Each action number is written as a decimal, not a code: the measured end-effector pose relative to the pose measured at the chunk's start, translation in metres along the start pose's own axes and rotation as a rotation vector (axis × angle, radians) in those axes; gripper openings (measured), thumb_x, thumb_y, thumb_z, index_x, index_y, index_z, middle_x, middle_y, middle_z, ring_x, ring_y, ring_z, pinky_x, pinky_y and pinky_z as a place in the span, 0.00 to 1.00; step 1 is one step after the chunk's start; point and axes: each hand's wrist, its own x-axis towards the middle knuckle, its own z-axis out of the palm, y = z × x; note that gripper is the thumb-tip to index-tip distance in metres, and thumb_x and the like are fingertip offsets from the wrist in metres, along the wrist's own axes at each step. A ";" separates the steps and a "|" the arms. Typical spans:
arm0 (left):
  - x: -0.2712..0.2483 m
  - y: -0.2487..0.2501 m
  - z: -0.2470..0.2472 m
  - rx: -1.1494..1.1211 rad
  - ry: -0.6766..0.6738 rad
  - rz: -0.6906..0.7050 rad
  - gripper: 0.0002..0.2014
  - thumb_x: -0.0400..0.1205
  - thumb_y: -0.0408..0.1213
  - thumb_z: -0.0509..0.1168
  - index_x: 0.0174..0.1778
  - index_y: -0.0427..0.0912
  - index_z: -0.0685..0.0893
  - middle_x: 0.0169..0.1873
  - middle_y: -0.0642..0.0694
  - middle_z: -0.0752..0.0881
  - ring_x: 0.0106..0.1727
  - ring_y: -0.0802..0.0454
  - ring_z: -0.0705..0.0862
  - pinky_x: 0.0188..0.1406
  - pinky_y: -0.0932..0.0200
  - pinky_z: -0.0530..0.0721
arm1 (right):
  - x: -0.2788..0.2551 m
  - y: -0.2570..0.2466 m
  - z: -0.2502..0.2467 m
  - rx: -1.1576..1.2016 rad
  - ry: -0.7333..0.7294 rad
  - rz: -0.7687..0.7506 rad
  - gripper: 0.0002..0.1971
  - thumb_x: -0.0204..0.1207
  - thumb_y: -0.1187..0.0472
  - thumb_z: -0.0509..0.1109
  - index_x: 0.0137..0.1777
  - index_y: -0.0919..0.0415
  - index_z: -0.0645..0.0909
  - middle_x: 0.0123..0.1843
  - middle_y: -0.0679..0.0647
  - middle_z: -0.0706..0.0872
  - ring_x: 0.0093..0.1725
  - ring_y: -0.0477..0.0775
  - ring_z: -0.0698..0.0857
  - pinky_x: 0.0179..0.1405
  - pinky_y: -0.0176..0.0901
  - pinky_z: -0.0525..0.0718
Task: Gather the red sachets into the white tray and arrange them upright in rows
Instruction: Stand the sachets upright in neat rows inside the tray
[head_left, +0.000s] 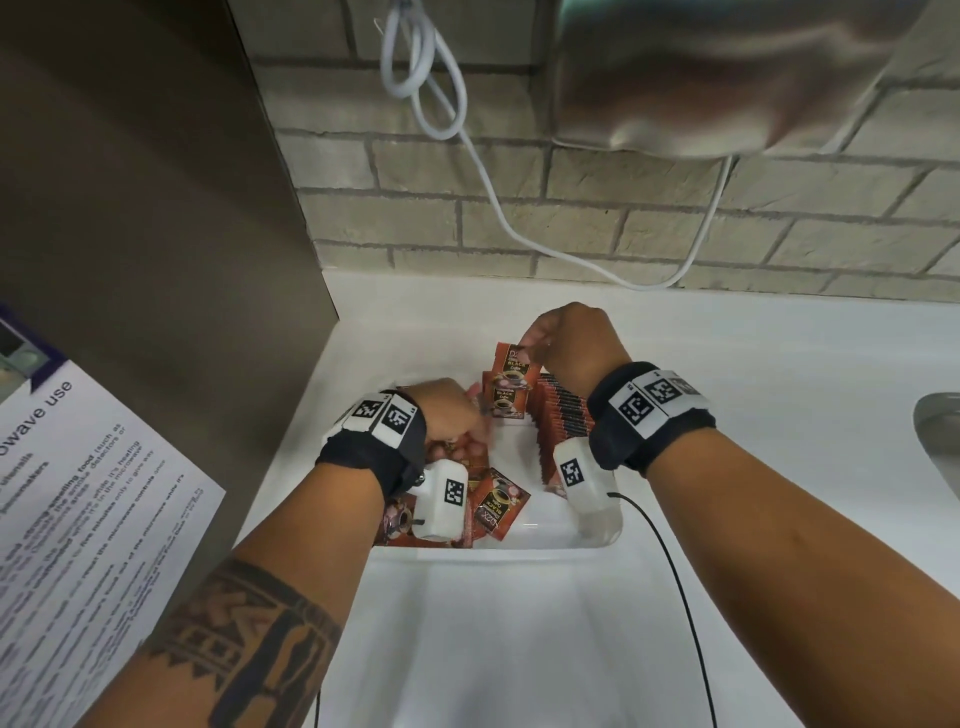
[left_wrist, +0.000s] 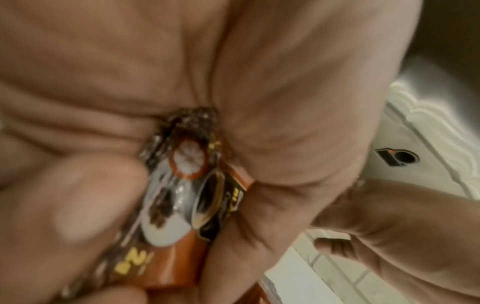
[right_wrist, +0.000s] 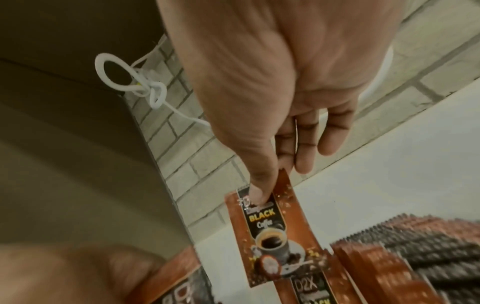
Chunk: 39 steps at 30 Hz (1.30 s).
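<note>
The white tray (head_left: 540, 545) sits on the white counter in the head view. Along its right side stands a packed row of upright red sachets (head_left: 563, 415), also in the right wrist view as the row (right_wrist: 415, 246). My right hand (head_left: 530, 345) pinches one red sachet (head_left: 511, 364) by its top edge, hanging upright just left of the row; thumb and fingers of the right hand (right_wrist: 270, 185) clamp this sachet (right_wrist: 275, 232). My left hand (head_left: 478, 421) grips a small bundle of sachets (left_wrist: 182, 195) at the tray's left. Loose sachets (head_left: 498, 501) lie flat in the tray.
A grey panel (head_left: 156, 260) with a printed notice (head_left: 78, 519) walls off the left. A white cable (head_left: 467, 156) hangs down the brick wall beside a steel appliance (head_left: 727, 78). A sink edge (head_left: 935, 441) shows at far right. A black wire (head_left: 675, 571) trails from my right wrist.
</note>
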 end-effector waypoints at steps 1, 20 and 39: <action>-0.002 0.004 0.004 0.021 -0.026 0.005 0.09 0.79 0.38 0.72 0.43 0.33 0.91 0.34 0.36 0.90 0.30 0.46 0.80 0.25 0.59 0.73 | 0.002 0.000 0.005 -0.051 -0.017 -0.003 0.02 0.73 0.60 0.79 0.42 0.51 0.90 0.41 0.45 0.89 0.46 0.47 0.86 0.46 0.38 0.79; 0.029 0.021 0.030 -0.063 -0.081 -0.110 0.06 0.84 0.29 0.64 0.45 0.34 0.85 0.31 0.44 0.88 0.26 0.50 0.79 0.24 0.60 0.74 | 0.022 0.006 0.050 -0.547 -0.155 0.082 0.15 0.81 0.57 0.60 0.57 0.54 0.88 0.55 0.52 0.80 0.63 0.59 0.76 0.51 0.48 0.77; 0.024 0.009 0.022 -0.356 -0.017 0.012 0.16 0.76 0.27 0.76 0.59 0.28 0.87 0.52 0.31 0.89 0.46 0.38 0.90 0.51 0.41 0.92 | 0.004 -0.002 0.009 -0.101 -0.193 0.046 0.11 0.75 0.67 0.69 0.40 0.51 0.90 0.40 0.39 0.88 0.47 0.44 0.86 0.38 0.28 0.76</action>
